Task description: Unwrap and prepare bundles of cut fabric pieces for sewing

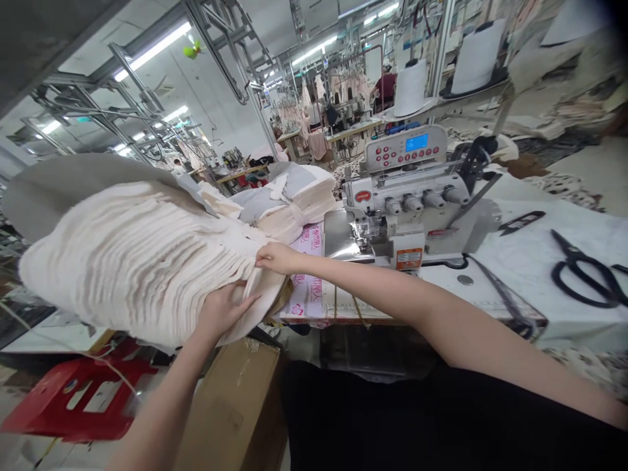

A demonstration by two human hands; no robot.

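Observation:
A thick stack of cream fabric pieces [142, 261] lies fanned out on the left, its many layered edges turned toward me. My right hand [277, 257] reaches across and pinches the edge of a fabric piece at the stack's right end. Just below it, my left hand [223, 311] rests against the layered edges. Its thumb is stretched out over a piece and apart from the fingers, whose tips are partly hidden among the layers. A white overlock sewing machine [407, 196] with a lit blue display stands right of the stack.
Black scissors [583, 271] and a dark thread snipper [523, 223] lie on the right of the table. A tied fabric bundle [294, 199] sits behind the stack. Below are a cardboard box [233, 399] and a red plastic stool [73, 399]. Thread cones [411, 88] stand behind the machine.

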